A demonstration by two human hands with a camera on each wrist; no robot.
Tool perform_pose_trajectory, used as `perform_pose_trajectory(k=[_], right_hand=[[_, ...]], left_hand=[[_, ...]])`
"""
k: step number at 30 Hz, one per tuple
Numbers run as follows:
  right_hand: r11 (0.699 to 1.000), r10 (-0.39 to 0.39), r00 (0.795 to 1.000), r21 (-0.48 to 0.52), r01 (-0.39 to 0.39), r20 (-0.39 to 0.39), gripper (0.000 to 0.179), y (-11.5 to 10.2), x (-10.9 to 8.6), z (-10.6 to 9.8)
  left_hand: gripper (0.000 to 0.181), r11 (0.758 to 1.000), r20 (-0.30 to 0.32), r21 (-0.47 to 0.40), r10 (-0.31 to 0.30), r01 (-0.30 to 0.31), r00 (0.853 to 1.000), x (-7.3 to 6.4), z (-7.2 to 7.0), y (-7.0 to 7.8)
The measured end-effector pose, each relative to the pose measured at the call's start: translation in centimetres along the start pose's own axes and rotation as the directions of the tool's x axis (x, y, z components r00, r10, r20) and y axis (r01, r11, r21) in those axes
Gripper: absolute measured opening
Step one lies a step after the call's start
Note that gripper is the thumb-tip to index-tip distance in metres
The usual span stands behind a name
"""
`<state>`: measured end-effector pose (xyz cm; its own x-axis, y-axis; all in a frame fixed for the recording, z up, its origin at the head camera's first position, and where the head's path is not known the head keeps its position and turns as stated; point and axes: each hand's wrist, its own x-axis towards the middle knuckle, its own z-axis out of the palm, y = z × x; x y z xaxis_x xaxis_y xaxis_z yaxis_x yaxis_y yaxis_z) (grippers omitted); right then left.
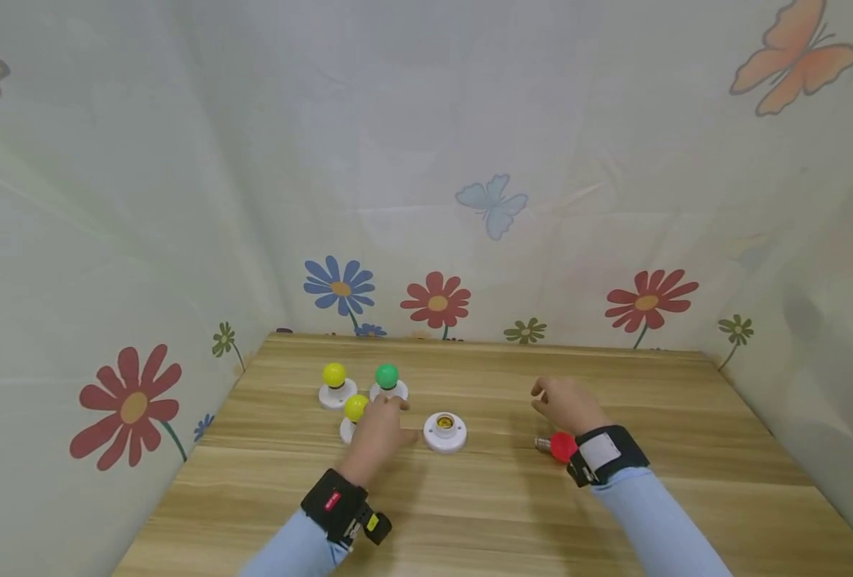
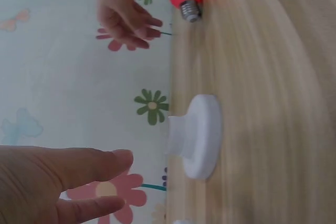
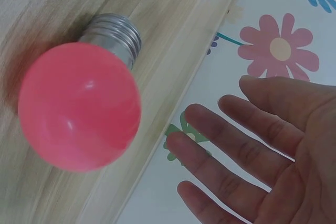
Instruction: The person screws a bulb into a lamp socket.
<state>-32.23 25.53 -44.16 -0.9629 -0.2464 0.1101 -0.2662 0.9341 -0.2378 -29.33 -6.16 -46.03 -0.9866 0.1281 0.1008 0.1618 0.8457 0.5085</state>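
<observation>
A red light bulb [image 1: 562, 447] lies on its side on the table, its metal screw base pointing left. Above and just beyond it hovers my right hand [image 1: 573, 403], fingers loosely bent and holding nothing; the right wrist view shows the bulb [image 3: 79, 106] apart from the fingers. A white lamp socket [image 1: 444, 433] with a bare brass-coloured centre stands between the hands. To its left, my left hand [image 1: 381, 433] is held over the table with thumb and fingers extended and nothing gripped. It partly hides a yellow bulb [image 1: 356, 407] in a white socket.
Behind the left hand, another yellow bulb [image 1: 335, 374] and a green bulb [image 1: 387, 376] stand upright in white round sockets. The wooden table [image 1: 491, 513] meets a flower-printed curtain [image 1: 426, 160] at its back edge.
</observation>
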Motion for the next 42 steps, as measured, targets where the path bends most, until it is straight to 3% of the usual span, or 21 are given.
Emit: perform_pose_trajectory(k=[5,9,11,14,17,19,22,25,27,30,35,38,42], right_hand=[[1.0,0.008,1.0,-0.007,-0.008,0.025,0.018,-0.2,-0.2,0.0],[1.0,0.008,0.999,0.005,-0.008,0.045,0.019,-0.3,-0.3,-0.2],[1.0,0.009,0.999,0.008,-0.01,0.053,0.019,-0.3,-0.3,-0.2],[1.0,0.018,0.998,0.007,-0.018,0.064,0.02,-0.2,-0.3,-0.2],[1.0,0.028,0.997,0.005,-0.029,0.076,0.02,-0.1,-0.3,-0.3],[0.999,0.038,0.996,0.002,-0.038,0.081,0.021,-0.1,-0.3,-0.3],[0.999,0.046,0.996,-0.002,-0.046,0.082,0.021,-0.2,-0.3,-0.3],[0.999,0.049,0.995,0.002,-0.049,0.089,0.021,-0.4,-0.3,-0.3],[0.999,0.052,0.994,0.007,-0.053,0.095,0.021,-0.4,-0.3,-0.3],[0.998,0.058,0.994,0.011,-0.059,0.097,0.021,-0.3,0.0,0.1],[0.998,0.056,0.994,0.012,-0.057,0.094,0.021,0.0,0.2,0.5],[0.999,0.046,0.994,0.012,-0.047,0.095,0.021,0.1,0.3,0.5],[0.999,0.043,0.995,0.014,-0.045,0.093,0.02,0.0,0.5,0.7]], left_hand=[[0.03,0.996,0.112,0.047,0.068,-0.074,0.991,0.0,2.9,-1.3],[0.028,0.997,0.157,0.033,0.067,-0.073,0.985,0.0,3.6,-1.4],[0.037,0.998,0.126,0.018,0.051,-0.054,0.991,0.4,3.8,-0.9],[0.066,0.998,0.044,-0.053,0.037,-0.035,0.998,1.4,3.9,0.3],[0.092,0.989,-0.008,-0.13,0.068,-0.069,0.998,2.6,4.3,1.5],[0.103,0.988,0.019,-0.126,0.093,-0.09,0.995,3.3,5.0,1.7],[0.11,0.992,0.107,-0.05,0.123,-0.118,0.987,3.8,6.5,1.3],[0.103,0.991,0.167,-0.006,0.136,-0.137,0.976,3.7,7.7,0.6],[0.092,0.989,0.169,-0.022,0.146,-0.144,0.975,3.6,8.0,0.5],[0.081,0.99,0.159,-0.056,0.137,-0.129,0.978,3.6,7.9,0.5],[0.08,0.993,0.178,-0.096,0.09,-0.073,0.98,4.0,6.7,1.2],[0.079,0.99,0.201,-0.135,0.069,-0.042,0.977,4.0,4.7,2.7],[0.081,0.977,0.184,-0.213,0.057,-0.017,0.981,3.9,1.2,5.3]])
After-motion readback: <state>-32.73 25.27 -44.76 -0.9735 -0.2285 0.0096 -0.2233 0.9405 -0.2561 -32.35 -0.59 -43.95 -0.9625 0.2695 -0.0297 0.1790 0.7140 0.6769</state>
